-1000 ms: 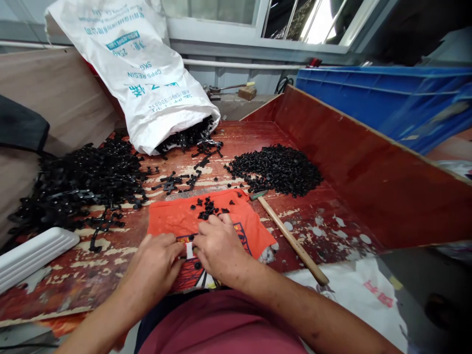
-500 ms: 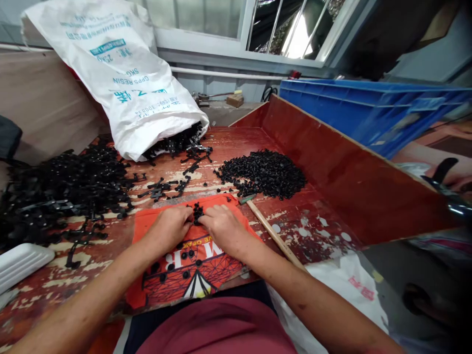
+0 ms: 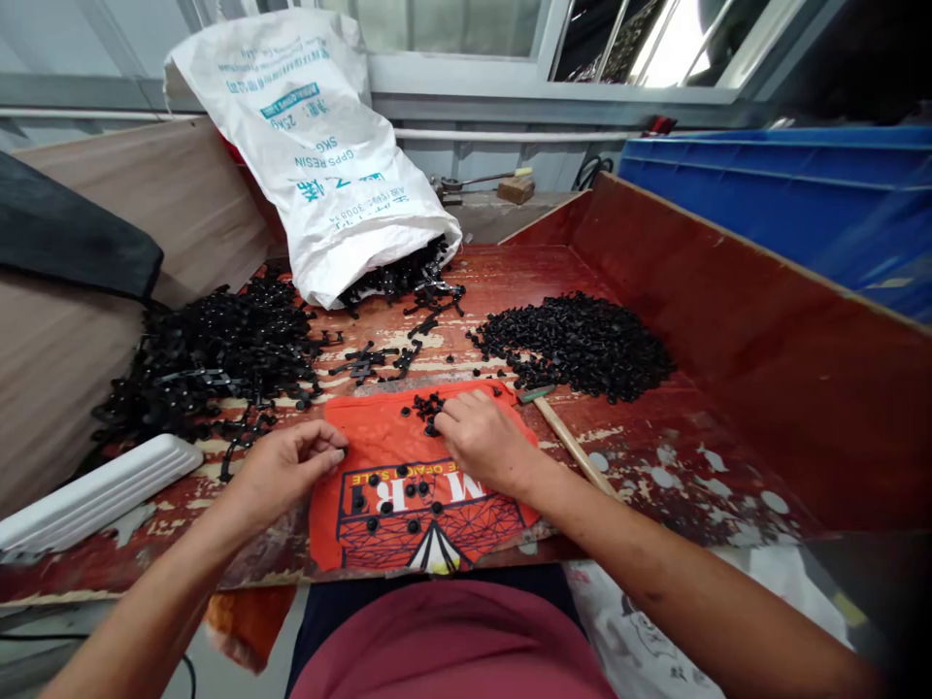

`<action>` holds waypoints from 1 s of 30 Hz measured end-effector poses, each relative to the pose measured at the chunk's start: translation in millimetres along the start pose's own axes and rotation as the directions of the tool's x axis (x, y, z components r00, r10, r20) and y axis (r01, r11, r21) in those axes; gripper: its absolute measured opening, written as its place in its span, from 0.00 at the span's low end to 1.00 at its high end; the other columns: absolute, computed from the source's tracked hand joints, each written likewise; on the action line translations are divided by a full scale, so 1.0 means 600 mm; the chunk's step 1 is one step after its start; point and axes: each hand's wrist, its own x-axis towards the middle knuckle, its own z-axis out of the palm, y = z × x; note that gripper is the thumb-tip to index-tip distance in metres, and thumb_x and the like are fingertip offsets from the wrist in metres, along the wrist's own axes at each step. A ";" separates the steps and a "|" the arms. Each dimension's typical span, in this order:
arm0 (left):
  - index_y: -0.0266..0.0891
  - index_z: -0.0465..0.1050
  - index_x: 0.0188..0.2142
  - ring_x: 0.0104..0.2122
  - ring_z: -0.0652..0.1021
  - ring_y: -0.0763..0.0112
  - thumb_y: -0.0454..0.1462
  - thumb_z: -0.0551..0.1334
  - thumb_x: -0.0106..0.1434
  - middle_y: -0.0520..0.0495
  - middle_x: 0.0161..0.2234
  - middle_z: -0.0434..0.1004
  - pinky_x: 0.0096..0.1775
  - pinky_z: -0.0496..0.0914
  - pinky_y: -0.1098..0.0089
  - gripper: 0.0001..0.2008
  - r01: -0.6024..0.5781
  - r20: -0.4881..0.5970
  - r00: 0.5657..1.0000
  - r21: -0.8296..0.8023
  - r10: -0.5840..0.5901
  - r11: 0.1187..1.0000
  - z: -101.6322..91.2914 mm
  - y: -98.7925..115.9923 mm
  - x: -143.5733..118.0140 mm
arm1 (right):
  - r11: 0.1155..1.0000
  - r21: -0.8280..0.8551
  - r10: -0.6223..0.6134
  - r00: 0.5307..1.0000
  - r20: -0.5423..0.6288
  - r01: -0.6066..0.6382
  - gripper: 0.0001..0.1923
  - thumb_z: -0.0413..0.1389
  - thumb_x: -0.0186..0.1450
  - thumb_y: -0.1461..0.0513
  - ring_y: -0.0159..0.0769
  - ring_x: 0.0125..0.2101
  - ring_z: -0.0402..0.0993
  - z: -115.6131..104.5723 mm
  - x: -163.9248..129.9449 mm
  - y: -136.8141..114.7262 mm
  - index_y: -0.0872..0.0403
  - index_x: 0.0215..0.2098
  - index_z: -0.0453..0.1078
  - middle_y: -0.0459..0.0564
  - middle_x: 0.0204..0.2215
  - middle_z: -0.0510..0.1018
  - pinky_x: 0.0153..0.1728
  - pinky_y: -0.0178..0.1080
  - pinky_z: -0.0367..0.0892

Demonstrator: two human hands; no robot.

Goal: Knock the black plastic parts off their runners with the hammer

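Black parts on cloth, R hand fingertips touching; L hand apart, curled.

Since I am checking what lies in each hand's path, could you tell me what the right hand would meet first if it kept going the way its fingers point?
The right hand points up and left across the orange cloth. Its fingertips are already at the small cluster of black parts, so it would likely meet those first.

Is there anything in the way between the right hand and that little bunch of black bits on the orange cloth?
No. The right hand rests on the orange cloth, and its fingertips already reach the small cluster of black pieces. Nothing visible lies between them. The wooden stick lies off to the right of the hand.
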 end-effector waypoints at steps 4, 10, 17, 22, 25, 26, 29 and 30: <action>0.40 0.72 0.31 0.28 0.75 0.67 0.44 0.58 0.61 0.51 0.27 0.76 0.33 0.67 0.69 0.11 -0.066 -0.034 0.997 0.182 0.074 0.981 0.025 -0.012 -0.024 | 0.993 0.068 0.098 0.995 -0.014 -0.096 0.07 0.54 0.66 0.70 0.37 0.33 0.69 0.007 0.002 0.008 0.57 0.34 0.73 0.50 0.30 0.77 0.37 0.37 0.60; 0.41 0.71 0.31 0.33 0.76 0.60 0.38 0.53 0.63 0.46 0.31 0.76 0.37 0.67 0.64 0.10 -0.160 -0.084 0.965 0.562 0.248 0.812 0.037 -0.028 -0.035 | 0.980 0.127 0.153 0.988 0.002 -0.152 0.08 0.56 0.67 0.70 0.35 0.37 0.75 0.014 0.011 0.031 0.56 0.39 0.76 0.49 0.36 0.81 0.41 0.34 0.63; 0.44 0.78 0.45 0.41 0.79 0.63 0.35 0.54 0.65 0.46 0.40 0.80 0.44 0.70 0.67 0.15 -0.360 0.127 0.932 0.426 0.339 0.830 0.043 -0.009 -0.011 | 0.987 0.080 0.137 0.989 0.055 -0.141 0.07 0.58 0.68 0.66 0.36 0.35 0.73 0.009 0.024 -0.011 0.53 0.36 0.79 0.48 0.31 0.80 0.38 0.36 0.63; 0.41 0.78 0.35 0.36 0.79 0.62 0.34 0.54 0.64 0.46 0.33 0.80 0.40 0.69 0.67 0.13 -0.385 0.239 0.922 0.480 0.305 0.788 0.037 0.006 0.016 | 0.984 0.028 0.172 0.984 0.056 -0.174 0.09 0.57 0.67 0.67 0.40 0.34 0.69 0.005 0.026 -0.025 0.55 0.32 0.78 0.51 0.30 0.77 0.36 0.41 0.58; 0.42 0.74 0.32 0.33 0.79 0.64 0.37 0.55 0.65 0.49 0.31 0.80 0.36 0.68 0.68 0.10 -0.280 0.115 0.959 0.502 0.257 0.818 0.019 0.004 0.004 | 0.986 0.045 0.157 0.987 0.033 -0.158 0.09 0.56 0.69 0.65 0.42 0.39 0.67 -0.015 0.022 -0.028 0.54 0.35 0.79 0.52 0.34 0.77 0.39 0.43 0.56; 0.42 0.73 0.32 0.32 0.79 0.65 0.39 0.55 0.65 0.50 0.30 0.80 0.35 0.67 0.68 0.09 -0.232 0.061 0.971 0.491 0.232 0.840 0.014 0.001 -0.004 | 0.987 0.058 0.146 0.989 0.025 -0.147 0.09 0.56 0.69 0.64 0.42 0.40 0.66 -0.022 0.023 -0.033 0.53 0.36 0.79 0.51 0.35 0.77 0.40 0.43 0.56; 0.44 0.74 0.39 0.32 0.80 0.65 0.42 0.56 0.65 0.52 0.31 0.82 0.35 0.69 0.69 0.10 -0.134 -0.042 0.985 0.408 0.165 0.903 0.015 -0.014 -0.030 | 0.990 0.124 0.066 0.997 0.031 -0.069 0.07 0.57 0.69 0.60 0.40 0.41 0.65 -0.033 0.037 -0.060 0.49 0.38 0.79 0.47 0.36 0.77 0.43 0.44 0.54; 0.44 0.75 0.42 0.34 0.81 0.65 0.41 0.56 0.65 0.52 0.34 0.83 0.37 0.70 0.69 0.11 -0.129 -0.055 0.985 0.377 0.161 0.917 0.020 -0.019 -0.037 | 0.989 0.145 0.028 0.999 0.044 -0.034 0.06 0.58 0.68 0.60 0.40 0.41 0.65 -0.030 0.046 -0.071 0.49 0.37 0.79 0.47 0.36 0.77 0.43 0.44 0.53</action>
